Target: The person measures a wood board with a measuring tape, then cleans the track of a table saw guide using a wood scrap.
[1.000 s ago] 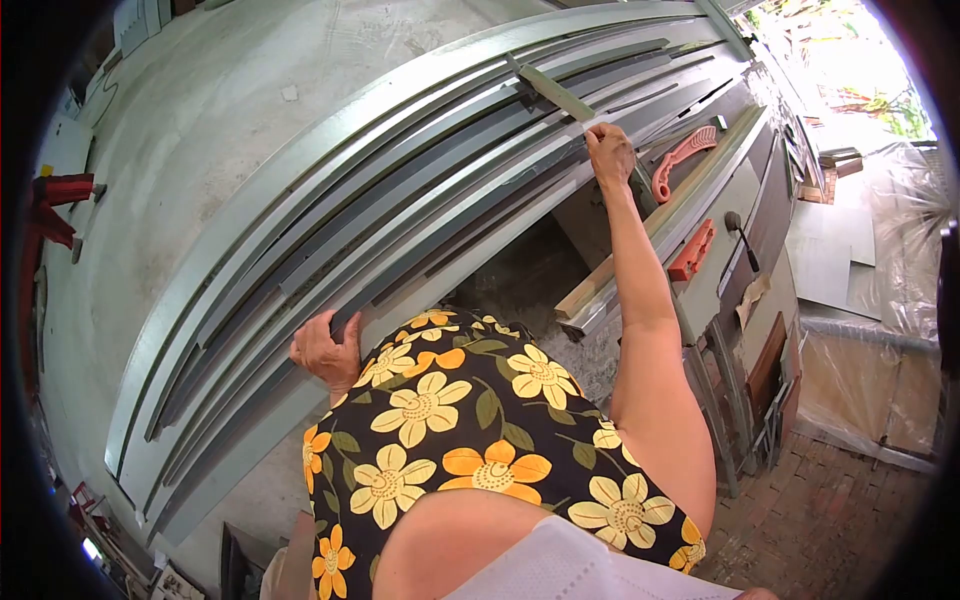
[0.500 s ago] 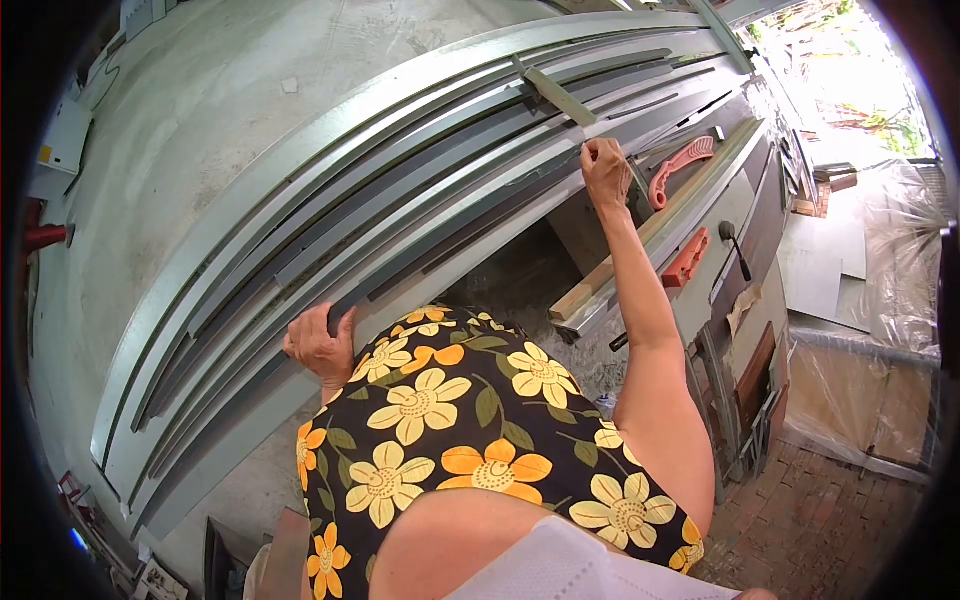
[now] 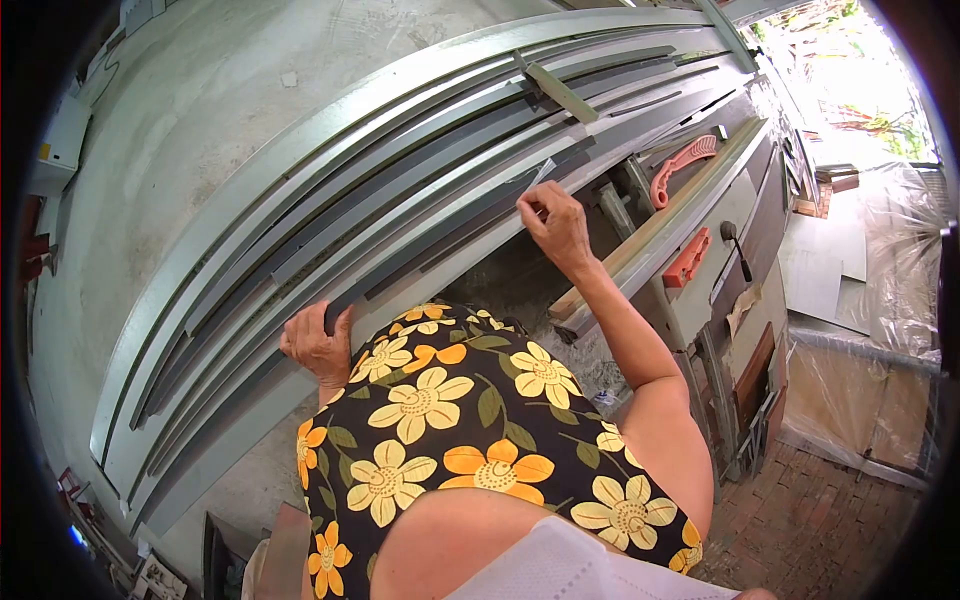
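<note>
Long grey metal strips lie side by side on a bench, and the nearest is a dark grey strip (image 3: 440, 226). My left hand (image 3: 318, 342) is wrapped round this dark strip near my body, thumb on one side and fingers on the other. Over the strip's farther part, my right hand (image 3: 552, 222) pinches a thin clear film (image 3: 540, 176) between thumb and fingers. The film rises from around the strip's surface. A short greenish-grey block (image 3: 562, 93) lies across the strips beyond my right hand.
To the right, a pink-handled tool (image 3: 684, 168) and a red-orange tool (image 3: 687, 258) lie by a wooden bar (image 3: 650, 240). Boards stand upright below them. Plastic-covered panels (image 3: 860, 400) are at the far right, above a brick floor (image 3: 810, 530).
My right hand has moved left and toward my body along the strip, with a piece of clear film now showing at its fingertips. My left hand has barely moved.
</note>
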Demonstrator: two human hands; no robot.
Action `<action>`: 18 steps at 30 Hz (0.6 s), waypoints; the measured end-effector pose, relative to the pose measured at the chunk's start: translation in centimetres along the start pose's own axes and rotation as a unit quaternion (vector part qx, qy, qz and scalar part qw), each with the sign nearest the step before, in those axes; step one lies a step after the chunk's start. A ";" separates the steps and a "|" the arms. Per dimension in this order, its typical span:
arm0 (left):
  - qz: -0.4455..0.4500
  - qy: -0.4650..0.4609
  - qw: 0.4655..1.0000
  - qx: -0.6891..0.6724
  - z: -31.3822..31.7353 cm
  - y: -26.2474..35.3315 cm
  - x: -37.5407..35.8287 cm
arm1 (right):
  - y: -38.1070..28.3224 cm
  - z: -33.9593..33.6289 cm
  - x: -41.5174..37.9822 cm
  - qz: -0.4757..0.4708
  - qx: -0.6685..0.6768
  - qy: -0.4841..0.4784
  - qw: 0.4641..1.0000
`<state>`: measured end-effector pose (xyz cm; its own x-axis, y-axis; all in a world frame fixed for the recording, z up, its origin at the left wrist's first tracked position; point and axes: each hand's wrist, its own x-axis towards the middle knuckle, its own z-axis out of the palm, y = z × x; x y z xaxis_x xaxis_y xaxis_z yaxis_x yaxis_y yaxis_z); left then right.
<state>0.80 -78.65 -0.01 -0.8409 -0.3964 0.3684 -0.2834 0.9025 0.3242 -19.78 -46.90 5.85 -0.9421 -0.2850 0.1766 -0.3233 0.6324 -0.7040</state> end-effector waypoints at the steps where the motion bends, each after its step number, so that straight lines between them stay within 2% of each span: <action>1: -0.001 -0.003 1.000 0.001 -0.1 0.0 0.1 | -0.6 0.4 -0.3 -0.004 0.014 -0.015 1.000; 4: -0.002 -0.005 1.000 0.007 -0.1 0.0 0.1 | -3.2 1.2 -1.3 -0.014 0.062 -0.066 0.996; 7: -0.001 0.003 1.000 0.011 0.0 0.0 0.1 | -6.1 2.4 -2.8 -0.061 0.145 -0.176 0.972; 10: 0.002 0.007 1.000 0.014 0.2 0.2 0.2 | -7.6 2.6 -3.0 -0.041 0.178 -0.246 0.952; 13: 0.002 0.005 1.000 0.010 0.1 0.2 0.2 | -9.6 0.9 -1.8 -0.027 0.272 -0.274 0.922; 16: 0.002 0.002 1.000 0.003 -0.1 0.4 0.2 | -11.6 -0.6 -1.6 -0.036 0.352 -0.348 0.868; 18: 0.000 0.000 1.000 -0.002 0.0 0.4 0.3 | -12.6 -1.6 -0.9 -0.024 0.375 -0.315 0.871</action>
<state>0.48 -78.42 0.26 -0.8414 -0.3962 0.3676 -0.2812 0.9018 0.3282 -15.00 -53.46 15.63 -0.6161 -0.7872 -0.0281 0.0110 0.0270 -0.9996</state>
